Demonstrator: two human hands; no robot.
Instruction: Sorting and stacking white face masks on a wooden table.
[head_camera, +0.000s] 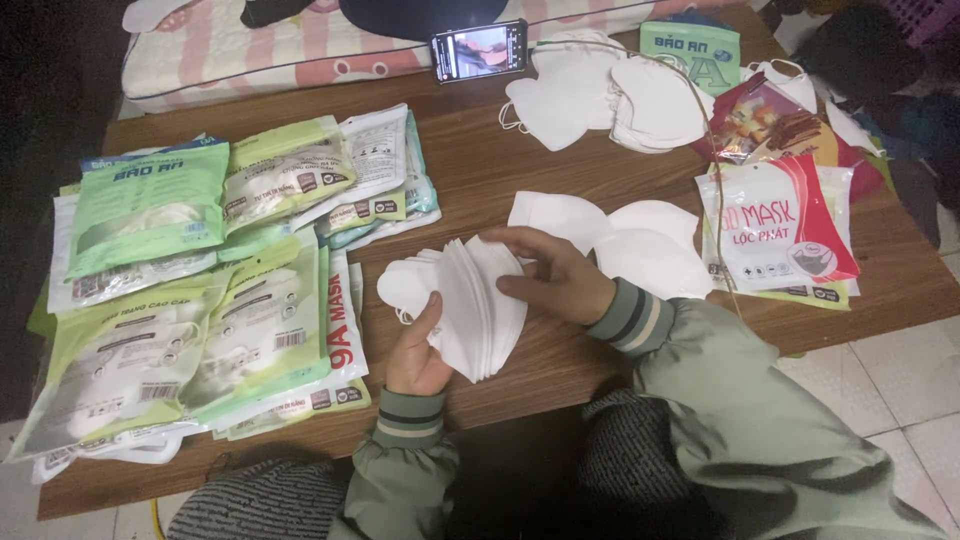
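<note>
Packets (200, 290) crowd left; bare table (470, 170) ahead.

Left hand (415, 350) fingers behind mask stack (470, 305)

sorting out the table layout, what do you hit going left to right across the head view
Green packets → left hand → held stack of white masks → right hand → loose white masks → red and white packet

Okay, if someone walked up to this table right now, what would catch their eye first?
Most likely the fanned stack of white face masks at the centre of the wooden table, held between the left hand and the right hand. Next, the overlapping pile of green and white mask packets covering the table's left side. Loose white masks and a phone lie along the far edge.
</note>
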